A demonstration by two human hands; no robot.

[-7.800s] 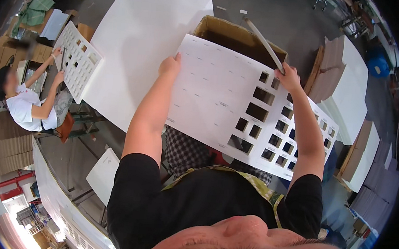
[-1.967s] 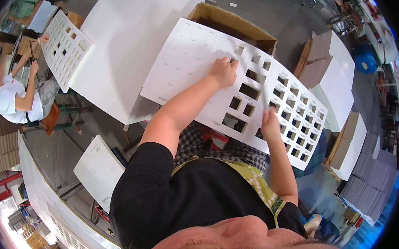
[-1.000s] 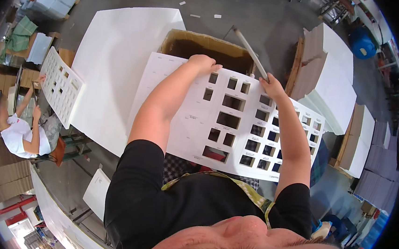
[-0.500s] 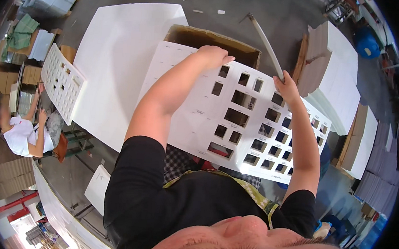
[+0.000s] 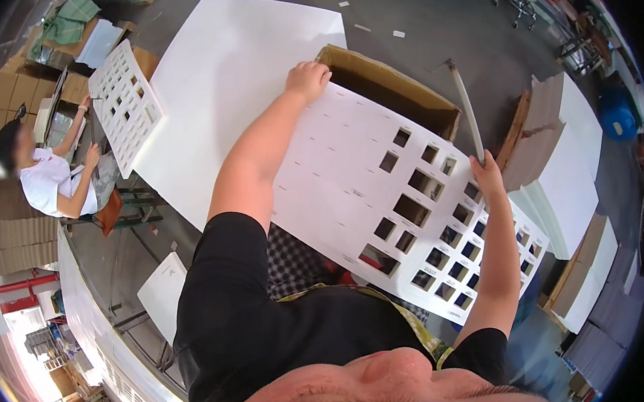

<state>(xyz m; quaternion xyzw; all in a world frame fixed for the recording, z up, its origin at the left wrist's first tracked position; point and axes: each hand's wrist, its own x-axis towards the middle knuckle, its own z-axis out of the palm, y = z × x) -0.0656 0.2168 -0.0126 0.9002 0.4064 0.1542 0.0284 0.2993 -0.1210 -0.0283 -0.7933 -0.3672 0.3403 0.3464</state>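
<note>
Head view: white windowed rectangular board [image 5: 339, 180], central.
Left grip [image 5: 307, 81]: curled onto its eleven-o'clock corner.
Right grip [image 5: 488, 173]: closed round slender pale rod [image 5: 466, 103] pointing toward eleven.

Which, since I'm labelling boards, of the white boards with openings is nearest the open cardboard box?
The board at the person's left hand, its edge meeting the box in view; others are farther left, one by the co-worker.

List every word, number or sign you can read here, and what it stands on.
None reads clearly enough to quote.
White panel with cut-outs: tiny printed lines, too small.
White board at lower left: faint mark, too small.
Co-worker's white shirt: small reddish mark, unreadable.
</note>
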